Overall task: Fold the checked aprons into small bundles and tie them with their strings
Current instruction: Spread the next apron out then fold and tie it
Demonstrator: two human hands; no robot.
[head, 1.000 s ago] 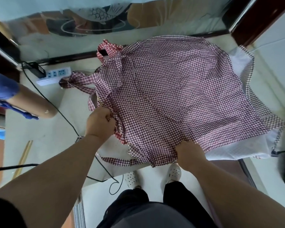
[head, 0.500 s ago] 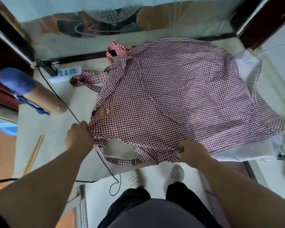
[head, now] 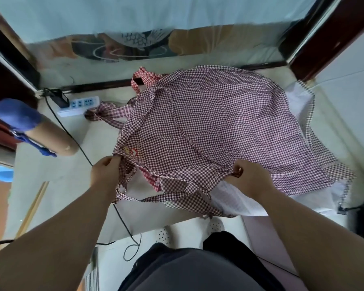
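Maroon-and-white checked cloth apron [head: 208, 131]: head view; spread wide over the pale desk [head: 57, 177] in front of me. The far part lies rumpled on the surface and the near edge is raised between my two hands.
Left hand [head: 105, 173]: my grip is clenched on the apron's near left corner, pinching the cloth just beside the small red-and-yellow logo patch [head: 132, 151].
Right hand [head: 250, 177]: my fingers are curled over the apron's near right edge, grasping a bunch of cloth, well apart from my other hand.
Thin checked strings [head: 172, 196]: these hang slack under the raised edge between my hands and trail towards the desk's near rim.
White cloth [head: 235, 200]: lies under the apron and shows at the near right and along the right side, where it has a checked trim.
Knotted checked straps [head: 105, 114]: lie on the desk at the apron's far left, near the white power strip [head: 79, 105].
Red checked loop [head: 143, 76]: pokes out at the apron's far edge.
Brown cardboard tube with a blue end [head: 51, 135]: lies on the desk to my left, apart from the apron.
Black cable [head: 72, 133]: runs from the power strip across the desk, past my left wrist and over the near rim.
White perforated shoes [head: 215, 224]: on the floor just below the desk's edge.
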